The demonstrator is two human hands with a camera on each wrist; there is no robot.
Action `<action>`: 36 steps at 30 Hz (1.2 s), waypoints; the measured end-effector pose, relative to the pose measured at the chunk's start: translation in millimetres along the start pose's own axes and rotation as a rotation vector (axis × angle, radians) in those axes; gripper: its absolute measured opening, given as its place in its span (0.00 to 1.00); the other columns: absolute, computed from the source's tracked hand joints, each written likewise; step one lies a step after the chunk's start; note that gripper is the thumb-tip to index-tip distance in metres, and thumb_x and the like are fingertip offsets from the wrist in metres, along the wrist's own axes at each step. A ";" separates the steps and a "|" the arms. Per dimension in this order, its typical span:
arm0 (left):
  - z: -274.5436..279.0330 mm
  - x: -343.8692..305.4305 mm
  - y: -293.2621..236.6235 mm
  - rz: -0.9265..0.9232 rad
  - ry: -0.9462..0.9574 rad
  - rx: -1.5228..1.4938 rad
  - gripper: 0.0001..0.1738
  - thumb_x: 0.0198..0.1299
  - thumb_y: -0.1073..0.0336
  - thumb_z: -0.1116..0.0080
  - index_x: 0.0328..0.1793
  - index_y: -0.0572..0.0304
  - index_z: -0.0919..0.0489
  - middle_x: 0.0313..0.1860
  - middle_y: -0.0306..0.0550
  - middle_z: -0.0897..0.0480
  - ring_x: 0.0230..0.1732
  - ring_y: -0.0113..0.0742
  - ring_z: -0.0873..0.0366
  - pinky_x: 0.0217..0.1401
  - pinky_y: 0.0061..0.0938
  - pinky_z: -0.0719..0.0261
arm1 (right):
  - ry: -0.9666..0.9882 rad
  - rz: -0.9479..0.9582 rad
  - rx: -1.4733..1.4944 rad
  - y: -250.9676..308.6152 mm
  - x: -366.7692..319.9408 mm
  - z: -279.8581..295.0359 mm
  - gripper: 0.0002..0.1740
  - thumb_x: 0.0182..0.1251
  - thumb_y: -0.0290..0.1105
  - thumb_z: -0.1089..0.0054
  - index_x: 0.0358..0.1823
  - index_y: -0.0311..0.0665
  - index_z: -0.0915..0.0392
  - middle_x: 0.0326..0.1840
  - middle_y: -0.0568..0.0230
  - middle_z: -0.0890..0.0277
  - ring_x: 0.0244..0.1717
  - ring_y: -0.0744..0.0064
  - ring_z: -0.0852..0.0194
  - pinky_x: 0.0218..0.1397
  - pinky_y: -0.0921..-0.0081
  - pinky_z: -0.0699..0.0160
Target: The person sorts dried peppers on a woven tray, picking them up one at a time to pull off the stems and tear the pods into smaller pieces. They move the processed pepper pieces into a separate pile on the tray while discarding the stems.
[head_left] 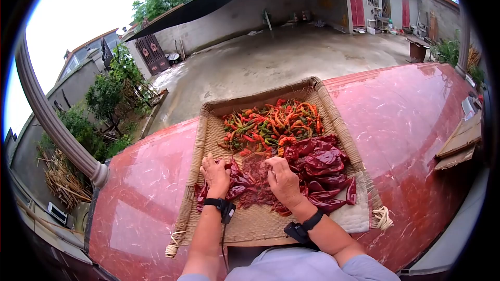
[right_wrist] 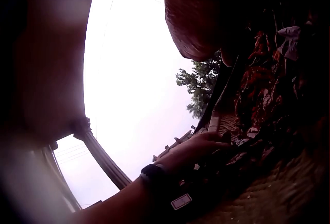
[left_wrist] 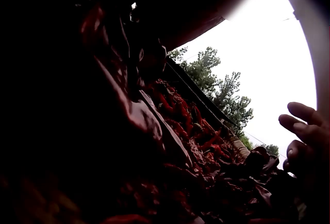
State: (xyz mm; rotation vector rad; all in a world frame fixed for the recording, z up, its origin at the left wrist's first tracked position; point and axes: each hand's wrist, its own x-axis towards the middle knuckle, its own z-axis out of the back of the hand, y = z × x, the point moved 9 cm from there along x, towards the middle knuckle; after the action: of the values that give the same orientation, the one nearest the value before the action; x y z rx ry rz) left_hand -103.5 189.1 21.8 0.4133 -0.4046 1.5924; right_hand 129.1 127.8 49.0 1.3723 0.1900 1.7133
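My left hand (head_left: 215,177) is low at the left side of a woven tray (head_left: 198,135), its fingers among glossy dark red dried peppers (head_left: 237,179). A dried pepper (left_wrist: 142,116) shows close up in the dim left wrist view; whether the left fingers grip one I cannot tell. My right hand (head_left: 284,181) is over the tray's middle, beside a large heap of dark red dried peppers (head_left: 317,161). Its fingers (left_wrist: 304,113) are loosely bent, with nothing seen between them. Crushed-looking red bits (head_left: 258,171) lie between the hands.
Thinner orange, red and green chillies (head_left: 273,122) fill the tray's far part. The tray sits on a glossy red stone table (head_left: 140,187). A wooden board (head_left: 461,140) is at the right, and a column (head_left: 57,109) rises at the left. Beyond lies a wet concrete yard (head_left: 250,62).
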 end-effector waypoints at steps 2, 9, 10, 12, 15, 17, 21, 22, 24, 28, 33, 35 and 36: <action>25.9 3.6 -5.8 0.080 -0.032 -0.162 0.15 0.52 0.64 0.30 0.45 0.58 0.16 0.59 0.51 0.24 0.65 0.52 0.35 0.65 0.49 0.36 | 0.045 0.004 0.022 -5.8 -2.1 -5.5 0.19 0.63 0.24 0.41 0.56 0.42 0.27 0.54 0.55 0.26 0.40 0.53 0.19 0.40 0.64 0.18; 61.6 -9.5 -69.0 0.033 0.037 -1.158 0.08 0.69 0.69 0.43 0.51 0.62 0.23 0.40 0.43 0.21 0.33 0.29 0.22 0.35 0.23 0.24 | 0.225 -0.115 0.216 -4.0 -4.7 -21.9 0.25 0.69 0.34 0.40 0.65 0.41 0.31 0.55 0.50 0.24 0.41 0.53 0.18 0.43 0.65 0.20; 57.2 -12.0 -74.6 0.072 0.069 -1.227 0.07 0.71 0.67 0.45 0.50 0.62 0.24 0.38 0.42 0.20 0.31 0.28 0.22 0.32 0.22 0.24 | 0.269 -0.153 0.248 -8.4 -7.0 -28.3 0.25 0.69 0.34 0.40 0.66 0.41 0.32 0.54 0.49 0.23 0.42 0.51 0.18 0.44 0.64 0.20; 46.2 -17.0 -75.4 0.177 0.135 -1.387 0.09 0.74 0.63 0.50 0.48 0.62 0.25 0.33 0.41 0.19 0.27 0.27 0.22 0.28 0.21 0.24 | 0.332 -0.237 0.335 -21.8 -14.1 -40.8 0.25 0.70 0.34 0.41 0.67 0.39 0.33 0.48 0.45 0.20 0.46 0.48 0.19 0.48 0.64 0.21; 24.5 -17.0 -66.9 0.321 0.223 -1.589 0.13 0.77 0.59 0.55 0.47 0.62 0.26 0.30 0.42 0.19 0.24 0.27 0.22 0.24 0.22 0.23 | 0.247 -0.239 0.323 -28.5 -13.0 -34.2 0.25 0.71 0.34 0.41 0.66 0.37 0.33 0.45 0.50 0.19 0.44 0.57 0.18 0.47 0.68 0.21; 12.0 -16.6 -63.9 0.344 0.264 -1.623 0.15 0.77 0.57 0.57 0.46 0.62 0.27 0.31 0.43 0.18 0.23 0.27 0.22 0.23 0.23 0.23 | 0.302 -0.329 0.522 -37.4 -18.8 -49.5 0.22 0.73 0.34 0.42 0.64 0.32 0.31 0.43 0.58 0.18 0.38 0.73 0.21 0.41 0.75 0.21; -4.3 -13.3 -54.0 0.331 0.265 -1.571 0.17 0.78 0.57 0.59 0.47 0.62 0.24 0.34 0.43 0.17 0.25 0.26 0.23 0.27 0.20 0.23 | 0.412 -0.549 0.806 -42.0 -28.6 -67.3 0.18 0.76 0.37 0.46 0.58 0.33 0.29 0.42 0.63 0.19 0.33 0.82 0.23 0.34 0.81 0.22; 9.3 -15.3 -55.7 0.328 0.354 -1.523 0.17 0.76 0.57 0.55 0.50 0.63 0.22 0.36 0.45 0.17 0.30 0.29 0.21 0.32 0.25 0.22 | 0.416 -0.611 0.858 -44.4 -29.9 -68.7 0.17 0.76 0.38 0.47 0.56 0.33 0.28 0.41 0.64 0.19 0.33 0.81 0.23 0.34 0.80 0.22; -7.2 2.4 -32.4 0.184 0.224 -1.191 0.15 0.73 0.59 0.50 0.53 0.63 0.22 0.37 0.49 0.17 0.33 0.34 0.20 0.36 0.29 0.21 | 0.398 -0.737 0.991 -55.2 -33.4 -71.1 0.18 0.77 0.44 0.48 0.54 0.36 0.29 0.41 0.64 0.19 0.33 0.78 0.20 0.34 0.79 0.20; -17.7 14.5 -14.8 -0.110 0.153 -0.412 0.20 0.59 0.72 0.45 0.59 0.59 0.22 0.50 0.55 0.18 0.52 0.50 0.23 0.56 0.37 0.25 | -0.071 -0.750 1.495 -61.6 -10.9 -34.0 0.28 0.76 0.50 0.48 0.66 0.40 0.39 0.51 0.62 0.21 0.35 0.76 0.21 0.38 0.75 0.18; -46.1 6.6 -10.3 -0.282 0.172 -0.085 0.22 0.52 0.77 0.44 0.55 0.51 0.19 0.53 0.50 0.21 0.57 0.53 0.30 0.59 0.42 0.29 | 0.136 -0.878 1.467 -62.4 -22.5 -50.5 0.27 0.76 0.42 0.46 0.70 0.40 0.39 0.50 0.62 0.20 0.38 0.77 0.19 0.40 0.77 0.18; -44.4 10.6 -16.2 -0.290 0.249 -0.010 0.17 0.51 0.76 0.43 0.48 0.53 0.17 0.50 0.49 0.22 0.56 0.52 0.30 0.57 0.42 0.28 | 0.246 -0.864 1.393 -61.6 -30.7 -60.4 0.22 0.75 0.38 0.45 0.66 0.39 0.34 0.48 0.63 0.19 0.38 0.78 0.19 0.40 0.78 0.18; -44.5 12.7 -16.6 -0.291 0.290 0.030 0.15 0.50 0.76 0.43 0.45 0.54 0.17 0.49 0.48 0.23 0.55 0.52 0.29 0.55 0.42 0.27 | 0.290 -0.860 1.360 -62.6 -34.9 -66.1 0.20 0.75 0.36 0.45 0.64 0.39 0.32 0.47 0.63 0.18 0.38 0.78 0.19 0.40 0.78 0.19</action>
State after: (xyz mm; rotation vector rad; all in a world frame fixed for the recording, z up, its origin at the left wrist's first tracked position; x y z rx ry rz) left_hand -88.5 223.1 -10.4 0.2453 -0.0933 1.3492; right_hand 106.5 165.3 -38.1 1.4734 2.0522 0.8981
